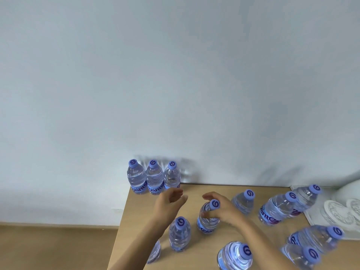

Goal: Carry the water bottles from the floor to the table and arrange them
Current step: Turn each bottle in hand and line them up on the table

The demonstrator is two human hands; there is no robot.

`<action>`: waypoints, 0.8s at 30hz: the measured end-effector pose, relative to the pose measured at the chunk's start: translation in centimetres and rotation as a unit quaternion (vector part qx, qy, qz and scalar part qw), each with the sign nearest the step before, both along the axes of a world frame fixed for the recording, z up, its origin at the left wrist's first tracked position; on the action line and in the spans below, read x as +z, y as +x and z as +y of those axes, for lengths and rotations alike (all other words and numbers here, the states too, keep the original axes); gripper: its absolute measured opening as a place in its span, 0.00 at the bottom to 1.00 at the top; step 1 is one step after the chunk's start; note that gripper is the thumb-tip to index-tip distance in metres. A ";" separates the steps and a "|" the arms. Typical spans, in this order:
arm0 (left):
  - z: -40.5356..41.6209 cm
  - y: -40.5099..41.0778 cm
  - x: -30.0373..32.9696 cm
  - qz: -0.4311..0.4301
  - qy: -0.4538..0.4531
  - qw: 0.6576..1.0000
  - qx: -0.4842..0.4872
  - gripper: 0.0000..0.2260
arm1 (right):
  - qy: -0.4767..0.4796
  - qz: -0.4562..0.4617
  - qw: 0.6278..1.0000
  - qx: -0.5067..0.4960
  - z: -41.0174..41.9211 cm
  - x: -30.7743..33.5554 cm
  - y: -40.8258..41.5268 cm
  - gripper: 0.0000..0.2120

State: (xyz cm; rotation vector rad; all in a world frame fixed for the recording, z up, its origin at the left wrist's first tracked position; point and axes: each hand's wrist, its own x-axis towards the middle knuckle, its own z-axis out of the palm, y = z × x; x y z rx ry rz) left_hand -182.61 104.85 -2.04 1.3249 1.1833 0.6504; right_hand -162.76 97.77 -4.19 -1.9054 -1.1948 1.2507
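— While the right hand [224, 209] grips a bottle [207, 219] mid-table [194, 191], what's the left hand [169, 201] doing?
— Fingers loosely open, seemingly holding nothing; three bottles [153, 179] lined at eleven o'clock.

Pale blue-white wall [175, 75] fills the far view. Wooden floor [54, 248] near left. Light wood table [196, 244] stands against the wall, right.

A wooden table [196, 248] bears upright water bottles [153, 178].
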 end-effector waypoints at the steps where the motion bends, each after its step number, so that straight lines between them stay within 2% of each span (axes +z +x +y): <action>1: -0.2 -0.2 0.0 0.000 0.001 1.000 0.005 0.08 | 0.007 -0.005 1.000 -0.012 0.0 -0.1 0.0 0.20; 3: -0.3 -0.5 0.0 0.003 0.007 1.000 0.004 0.08 | 0.026 -0.001 0.999 -0.038 0.0 -0.2 -0.1 0.12; 5: -0.4 -0.8 0.2 0.010 0.016 1.000 -0.011 0.10 | 0.040 0.030 0.997 -0.066 0.0 0.3 -0.1 0.09; 8: -0.2 -1.1 1.1 0.042 0.037 0.997 -0.058 0.21 | 0.066 0.078 0.993 -0.065 0.0 2.5 0.1 0.07; 13: -0.1 0.0 3.4 0.066 0.077 0.979 -0.178 0.37 | 0.131 0.105 0.986 0.005 1.4 9.8 0.6 0.05; 17: -0.5 1.4 5.2 -0.008 0.101 0.967 -0.232 0.33 | 0.201 0.151 0.967 0.039 2.6 16.1 0.3 0.07; 21: -1.7 2.8 6.9 -0.116 0.077 0.976 -0.166 0.26 | 0.236 0.191 0.952 0.034 4.0 20.3 -0.5 0.09; 24: -2.2 3.6 8.2 -0.159 0.087 0.977 -0.110 0.23 | 0.246 0.201 0.948 0.006 4.8 22.5 -1.5 0.10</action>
